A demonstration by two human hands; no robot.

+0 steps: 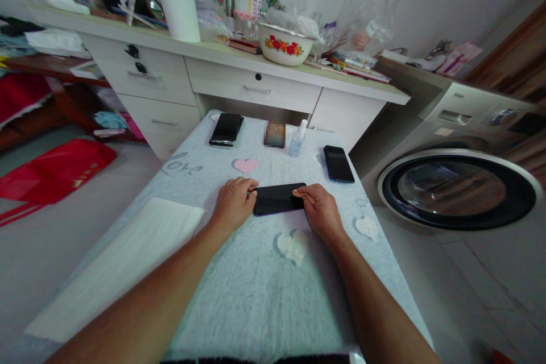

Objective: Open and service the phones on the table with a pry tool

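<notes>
A black smartphone [275,200] lies flat, screen up, across the middle of the cloth-covered table. My left hand [234,198] grips its left end, with the fingers curled at the edge. Pinched in my right hand [322,207] is a small orange-tan cloth [302,194], pressed on the screen near the phone's right end. Beyond the phone stands a clear spray bottle [297,139] with a white cap. Another dark phone [339,164] lies to the right, and a stack of phones [226,129] lies at the far left of the table.
A pale board or folded sheet [123,256] lies along the table's left side. A small blurred item [274,134] sits beside the bottle. Behind is a white desk [251,88] bearing a floral enamel bowl [285,45] and a paper roll [178,8]. A washing machine [460,125] stands at right.
</notes>
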